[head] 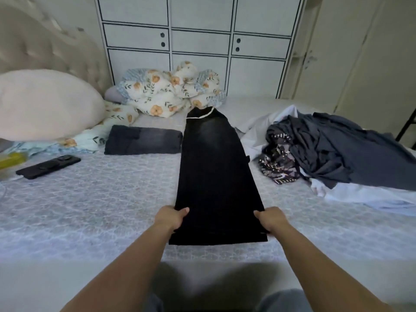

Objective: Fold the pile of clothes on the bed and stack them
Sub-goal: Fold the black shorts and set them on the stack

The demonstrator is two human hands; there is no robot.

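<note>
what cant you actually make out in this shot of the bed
Head view:
- Fingers of left hand and right hand: tucked under the black trousers.
- Clothes pile: pieces overlap, count unclear.
- Yellow object: blurred, cut by left edge.
- Folded grey garment: type unclear.

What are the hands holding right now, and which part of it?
Both hands grip the long black denim garment at its near end: left hand on the left edge, right hand on the right edge.
</note>
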